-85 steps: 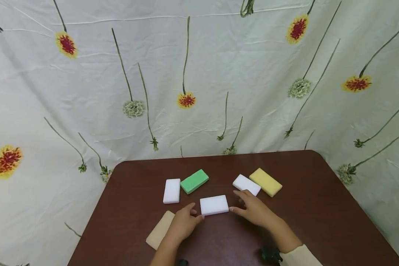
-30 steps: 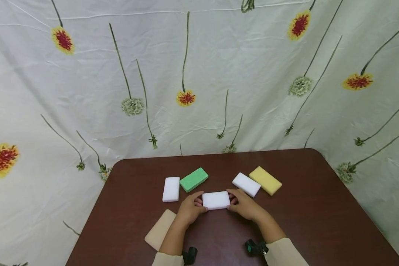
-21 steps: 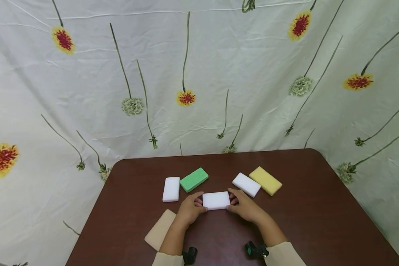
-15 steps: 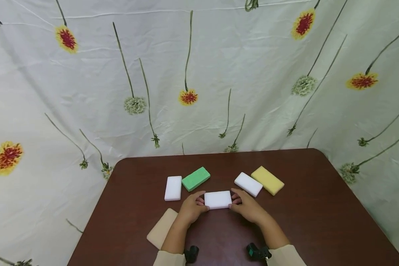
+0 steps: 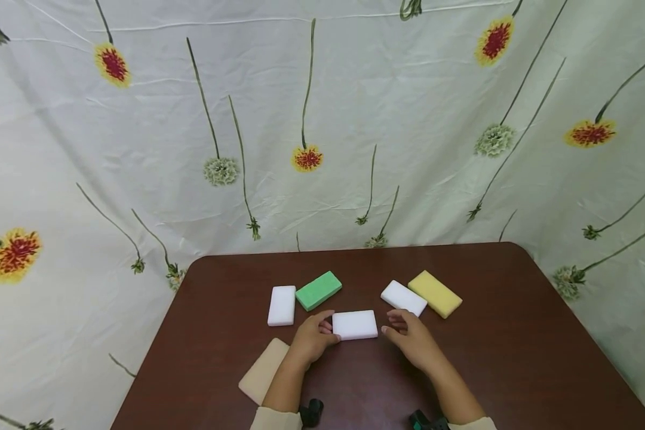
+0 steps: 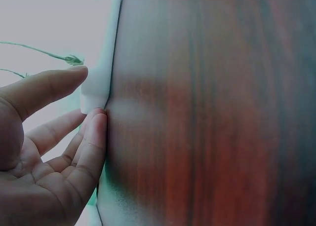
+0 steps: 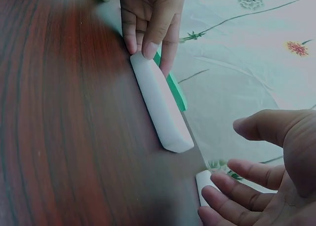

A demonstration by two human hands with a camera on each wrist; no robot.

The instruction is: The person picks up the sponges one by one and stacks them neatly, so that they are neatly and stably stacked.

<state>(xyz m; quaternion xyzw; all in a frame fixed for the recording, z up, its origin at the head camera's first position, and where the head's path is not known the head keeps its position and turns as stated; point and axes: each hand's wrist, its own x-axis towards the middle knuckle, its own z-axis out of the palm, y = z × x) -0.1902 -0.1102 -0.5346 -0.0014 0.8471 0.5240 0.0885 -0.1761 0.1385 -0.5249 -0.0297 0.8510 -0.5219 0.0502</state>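
Note:
A white block-shaped sponge lies flat on the dark wood table between my two hands. My left hand pinches its left end with the thumb on the near side and fingers about the end; the left wrist view shows fingertips against the sponge's end. Just off the right end is my right hand, fingers loosely bent and apart, holding nothing. In the right wrist view a gap separates this hand from the held sponge.
Behind, a second white sponge sits beside a green sponge. A third white sponge touches or nearly touches a yellow one. A beige sponge lies by my left forearm. A flowered cloth hangs beyond the table.
Earlier both hands came onto the white sponge's ends, and it shifted slightly away. Since half a second ago my right hand has let go and moved right; the left stays.

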